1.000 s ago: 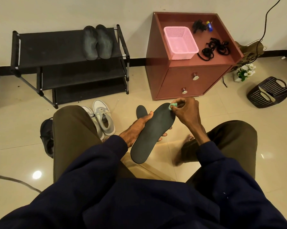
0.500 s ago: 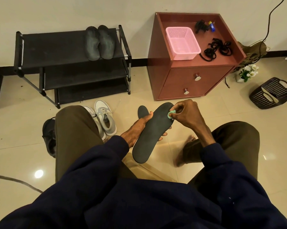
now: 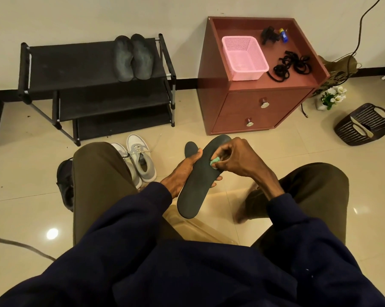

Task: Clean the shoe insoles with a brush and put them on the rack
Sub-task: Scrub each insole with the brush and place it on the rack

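While the left hand [image 3: 181,173] clasps the insole [image 3: 197,187], right hand [image 3: 239,159] fingers [image 3: 226,151] pinch the brush [image 3: 215,161] — touching it.

Black insole [image 3: 198,180], green brush [image 3: 215,162], pink mesh basket [image 3: 244,57], reddish-brown cabinet [image 3: 253,111], black rack [image 3: 76,69], grey-and-white sneakers [image 3: 138,160], beige floor tiles [image 3: 20,173].

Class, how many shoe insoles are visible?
4: two grey insoles atop the black metal rack, one black insole in the left hand, another insole partly hidden behind it. More may be hidden.
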Motion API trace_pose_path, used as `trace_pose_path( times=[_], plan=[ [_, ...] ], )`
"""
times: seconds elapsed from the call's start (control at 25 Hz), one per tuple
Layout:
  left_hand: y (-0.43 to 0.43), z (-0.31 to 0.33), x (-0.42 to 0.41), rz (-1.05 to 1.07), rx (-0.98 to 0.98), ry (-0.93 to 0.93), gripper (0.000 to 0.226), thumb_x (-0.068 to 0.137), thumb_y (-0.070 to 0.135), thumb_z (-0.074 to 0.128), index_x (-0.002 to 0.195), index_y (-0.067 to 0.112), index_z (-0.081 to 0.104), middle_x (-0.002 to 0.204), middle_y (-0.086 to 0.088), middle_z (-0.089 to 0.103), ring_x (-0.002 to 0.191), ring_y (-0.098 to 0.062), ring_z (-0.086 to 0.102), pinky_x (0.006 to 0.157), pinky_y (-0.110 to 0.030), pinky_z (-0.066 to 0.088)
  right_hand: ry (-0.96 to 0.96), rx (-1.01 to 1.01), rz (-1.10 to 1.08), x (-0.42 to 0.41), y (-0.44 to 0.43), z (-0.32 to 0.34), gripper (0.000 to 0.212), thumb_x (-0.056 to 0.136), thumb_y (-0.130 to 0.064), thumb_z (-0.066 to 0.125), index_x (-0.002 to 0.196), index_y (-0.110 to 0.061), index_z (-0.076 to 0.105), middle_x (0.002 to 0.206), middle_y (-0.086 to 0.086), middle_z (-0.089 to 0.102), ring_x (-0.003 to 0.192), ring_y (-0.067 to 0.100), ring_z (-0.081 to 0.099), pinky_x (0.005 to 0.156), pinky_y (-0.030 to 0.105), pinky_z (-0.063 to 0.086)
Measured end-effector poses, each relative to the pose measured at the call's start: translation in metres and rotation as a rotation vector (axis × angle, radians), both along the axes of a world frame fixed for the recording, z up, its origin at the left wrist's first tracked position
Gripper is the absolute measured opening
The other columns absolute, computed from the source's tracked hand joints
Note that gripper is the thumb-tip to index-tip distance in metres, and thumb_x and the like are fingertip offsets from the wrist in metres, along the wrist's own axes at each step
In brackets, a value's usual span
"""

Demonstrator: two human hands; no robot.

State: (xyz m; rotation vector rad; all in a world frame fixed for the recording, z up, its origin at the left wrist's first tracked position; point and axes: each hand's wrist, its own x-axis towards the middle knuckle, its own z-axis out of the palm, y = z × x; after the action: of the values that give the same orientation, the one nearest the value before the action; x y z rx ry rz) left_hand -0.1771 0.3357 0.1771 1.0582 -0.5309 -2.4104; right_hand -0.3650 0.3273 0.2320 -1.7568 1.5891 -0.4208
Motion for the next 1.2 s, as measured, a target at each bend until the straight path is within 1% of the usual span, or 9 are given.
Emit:
trace_pose_path(
  times=[0.16,0.24,0.36,0.48,0.56,0.68,0.76,0.96,1.2],
  plan=[
    [-0.001,-0.004,0.001,-0.080,-0.038,0.049,0.067,0.104,0.061,0.035,0.146,0.011,0.053,0.141,-0.020,0.059,0.116,-0.035,0.064,0.090,-0.042,0.056,0.113,-0.289,-0.279,-0.017,-0.006,-0.015,0.011,0.081,-0.010,0.085,0.090,-0.008,0.080,0.084,0.003,0.075,0.070,0.009,0.069,0.069,0.028,0.063],
    [-0.001,-0.004,0.000,-0.075,-0.025,0.052,0.066,0.104,0.060,0.036,0.145,0.011,0.053,0.140,-0.020,0.060,0.115,-0.035,0.065,0.089,-0.042,0.057,0.069,-0.368,-0.345,-0.017,-0.003,-0.020,0.012,0.081,-0.010,0.085,0.092,-0.008,0.079,0.086,0.003,0.075,0.073,0.010,0.069,0.071,0.027,0.063],
    [-0.002,-0.004,0.000,-0.009,0.001,0.029,0.063,0.104,0.058,0.041,0.138,0.008,0.060,0.129,-0.022,0.067,0.103,-0.036,0.070,0.083,-0.043,0.059,-0.042,-0.212,-0.184,0.004,0.004,-0.012,0.014,0.080,-0.014,0.087,0.092,-0.011,0.080,0.085,-0.002,0.075,0.072,0.006,0.070,0.068,0.017,0.059],
    [-0.001,-0.005,-0.002,0.005,0.016,0.006,0.061,0.103,0.057,0.044,0.138,0.009,0.060,0.127,-0.023,0.067,0.102,-0.038,0.070,0.082,-0.044,0.061,-0.034,-0.046,0.021,0.011,0.006,-0.002,0.013,0.079,-0.013,0.087,0.090,-0.011,0.081,0.080,-0.003,0.075,0.067,0.003,0.069,0.062,0.016,0.058],
    [-0.001,-0.005,-0.001,-0.015,0.000,0.019,0.062,0.104,0.058,0.041,0.139,0.009,0.059,0.132,-0.023,0.065,0.107,-0.038,0.069,0.085,-0.044,0.060,0.035,-0.139,-0.052,0.004,0.000,-0.004,0.010,0.080,-0.012,0.085,0.089,-0.010,0.081,0.080,0.000,0.075,0.066,0.006,0.069,0.061,0.021,0.060],
    [-0.002,-0.006,0.001,-0.069,-0.032,0.057,0.065,0.104,0.059,0.039,0.143,0.010,0.056,0.139,-0.022,0.060,0.115,-0.037,0.064,0.090,-0.043,0.056,0.148,-0.386,-0.278,-0.009,-0.006,-0.016,0.011,0.082,-0.010,0.083,0.092,-0.008,0.079,0.088,0.006,0.075,0.074,0.014,0.070,0.070,0.028,0.063],
    [-0.002,-0.005,0.001,-0.053,-0.013,0.044,0.064,0.104,0.058,0.041,0.141,0.009,0.057,0.137,-0.023,0.062,0.112,-0.038,0.066,0.088,-0.044,0.057,0.069,-0.444,-0.334,-0.005,-0.002,-0.020,0.013,0.082,-0.011,0.084,0.094,-0.009,0.079,0.092,0.005,0.075,0.077,0.012,0.069,0.073,0.025,0.062],
    [-0.003,-0.002,0.000,0.017,0.025,0.005,0.060,0.103,0.055,0.045,0.139,0.009,0.058,0.122,-0.022,0.070,0.096,-0.039,0.073,0.078,-0.046,0.062,-0.111,-0.045,0.034,0.021,0.010,-0.001,0.011,0.080,-0.012,0.086,0.090,-0.012,0.080,0.081,-0.001,0.075,0.069,0.006,0.070,0.064,0.021,0.060],
    [-0.002,-0.003,0.002,-0.081,-0.038,0.065,0.067,0.105,0.060,0.033,0.146,0.010,0.051,0.142,-0.021,0.059,0.114,-0.034,0.065,0.089,-0.042,0.058,0.122,-0.393,-0.293,-0.018,-0.004,-0.015,0.009,0.081,-0.009,0.084,0.088,-0.009,0.080,0.083,0.002,0.075,0.068,0.009,0.067,0.067,0.032,0.063]
  ],
)
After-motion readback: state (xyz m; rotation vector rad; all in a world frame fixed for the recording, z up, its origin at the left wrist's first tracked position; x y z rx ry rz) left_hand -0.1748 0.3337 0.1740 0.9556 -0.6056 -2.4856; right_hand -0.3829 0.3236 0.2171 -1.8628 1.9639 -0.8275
